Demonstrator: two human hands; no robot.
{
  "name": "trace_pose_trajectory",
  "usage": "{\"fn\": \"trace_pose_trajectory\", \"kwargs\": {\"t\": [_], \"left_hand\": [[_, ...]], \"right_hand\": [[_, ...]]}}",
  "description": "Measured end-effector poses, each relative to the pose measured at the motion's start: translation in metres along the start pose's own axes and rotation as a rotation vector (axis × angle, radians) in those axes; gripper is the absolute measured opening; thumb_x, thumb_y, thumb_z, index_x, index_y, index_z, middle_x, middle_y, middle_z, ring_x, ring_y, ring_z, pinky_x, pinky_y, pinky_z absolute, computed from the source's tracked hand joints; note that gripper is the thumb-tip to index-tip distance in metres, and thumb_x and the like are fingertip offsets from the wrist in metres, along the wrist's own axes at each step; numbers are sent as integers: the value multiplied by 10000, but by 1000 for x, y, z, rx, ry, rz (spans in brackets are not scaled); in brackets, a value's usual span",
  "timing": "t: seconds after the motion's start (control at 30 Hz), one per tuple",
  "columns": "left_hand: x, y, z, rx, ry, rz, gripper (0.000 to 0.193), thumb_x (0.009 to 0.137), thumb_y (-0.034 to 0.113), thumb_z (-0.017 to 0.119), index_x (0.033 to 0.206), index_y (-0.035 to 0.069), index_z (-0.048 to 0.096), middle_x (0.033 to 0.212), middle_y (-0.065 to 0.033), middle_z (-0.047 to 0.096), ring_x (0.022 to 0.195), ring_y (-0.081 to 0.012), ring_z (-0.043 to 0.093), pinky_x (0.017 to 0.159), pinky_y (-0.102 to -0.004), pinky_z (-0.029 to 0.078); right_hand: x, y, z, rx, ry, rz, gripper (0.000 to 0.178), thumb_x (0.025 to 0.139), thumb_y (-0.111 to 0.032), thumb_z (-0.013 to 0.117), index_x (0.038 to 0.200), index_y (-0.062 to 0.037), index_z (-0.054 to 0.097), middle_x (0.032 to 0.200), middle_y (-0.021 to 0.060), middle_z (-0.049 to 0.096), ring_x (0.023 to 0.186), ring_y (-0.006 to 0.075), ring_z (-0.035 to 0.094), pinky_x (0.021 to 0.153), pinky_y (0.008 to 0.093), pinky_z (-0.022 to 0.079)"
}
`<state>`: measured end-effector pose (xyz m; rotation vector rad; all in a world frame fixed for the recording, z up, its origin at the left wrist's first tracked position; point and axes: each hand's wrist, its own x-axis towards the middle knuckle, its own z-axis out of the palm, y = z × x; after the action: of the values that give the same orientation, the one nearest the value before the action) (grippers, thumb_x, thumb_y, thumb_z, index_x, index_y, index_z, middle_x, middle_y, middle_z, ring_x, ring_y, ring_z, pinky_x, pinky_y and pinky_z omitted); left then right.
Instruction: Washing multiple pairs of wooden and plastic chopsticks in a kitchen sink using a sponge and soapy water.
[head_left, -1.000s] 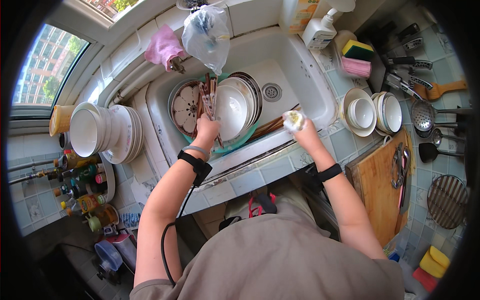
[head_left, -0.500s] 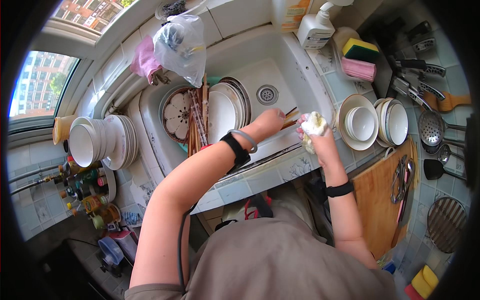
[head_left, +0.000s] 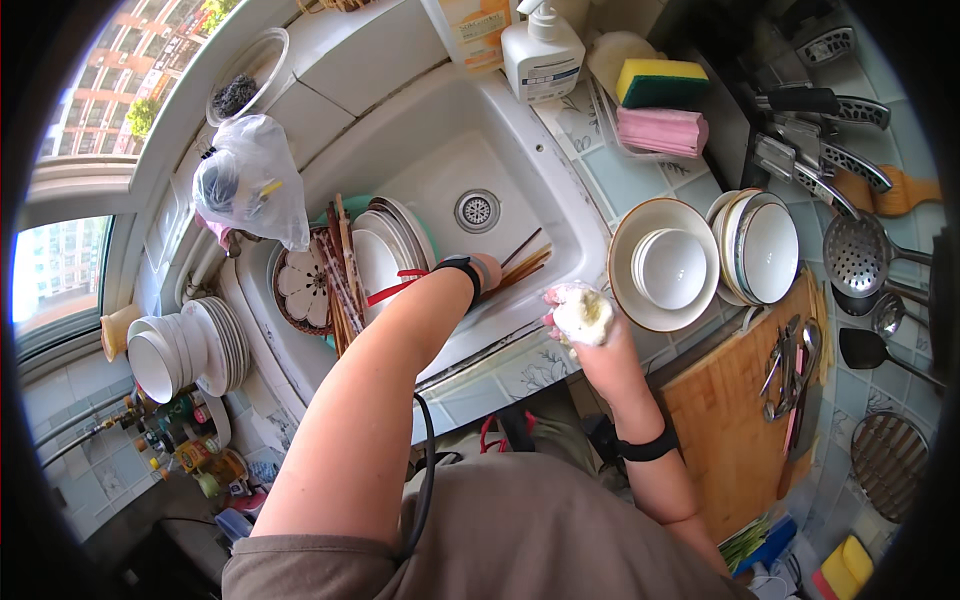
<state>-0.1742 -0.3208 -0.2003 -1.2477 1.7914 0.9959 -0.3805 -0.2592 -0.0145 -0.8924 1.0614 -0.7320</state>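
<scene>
Over the sink's near right part, my left hand [head_left: 487, 272] is closed on several chopsticks [head_left: 525, 262] that fan out from it. Its fingers are mostly hidden behind the wrist. My right hand [head_left: 606, 345] grips a crumpled, foam-covered whitish-yellow dishcloth [head_left: 583, 314] above the tiled front edge. In the left of the sink [head_left: 560, 220], a bundle of chopsticks [head_left: 342, 280] leans across a flower-patterned brown-rimmed bowl [head_left: 303, 287]. White plates [head_left: 378, 255] stand tilted beside it, and a red strip [head_left: 392, 288] shows by my left forearm.
Nested bowls [head_left: 664, 268] and more stacked bowls [head_left: 768, 248] stand right of the sink. Behind them are a soap pump bottle [head_left: 542, 60] and sponges [head_left: 662, 84]. A wooden cutting board [head_left: 735, 400] lies at the right. Stacked dishes [head_left: 170, 355] stand at the left.
The view has shifted, so the sink sits further left and lower. My right hand has turned with the dishcloth and drawn slightly nearer to me. My left hand stays at the chopsticks.
</scene>
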Motion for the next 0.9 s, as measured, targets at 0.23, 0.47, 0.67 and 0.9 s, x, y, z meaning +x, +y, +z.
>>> {"fn": "trace_pose_trajectory", "kwargs": {"t": [0.23,0.47,0.67,0.9], "left_hand": [[-12,20,-18,61,-265,-115,363,639,123,684,988,25,675,1001,-199,638,963,-325,605,817,-438,460],[-31,12,-36,-41,-217,-61,375,681,207,694,1003,20,658,950,-174,654,837,-308,638,718,-421,496],[-60,15,-45,-168,-162,-50,420,719,270,651,1050,14,622,890,-168,653,735,-284,642,647,-387,508],[-59,9,-38,-111,-243,1,438,688,213,662,1080,26,608,901,-157,662,784,-285,644,675,-399,498]], "right_hand": [[5,2,0,42,7,-1,222,856,-35,539,1073,-3,571,907,36,622,777,88,577,690,237,475],[10,-1,6,109,19,70,255,827,43,498,1070,6,568,976,65,611,819,138,598,682,251,485],[11,-5,13,115,73,96,255,827,20,505,1072,-4,572,974,65,612,828,147,605,688,256,488],[9,4,17,97,49,112,276,834,-3,516,1106,-6,562,982,67,613,839,147,606,696,261,491]]}}
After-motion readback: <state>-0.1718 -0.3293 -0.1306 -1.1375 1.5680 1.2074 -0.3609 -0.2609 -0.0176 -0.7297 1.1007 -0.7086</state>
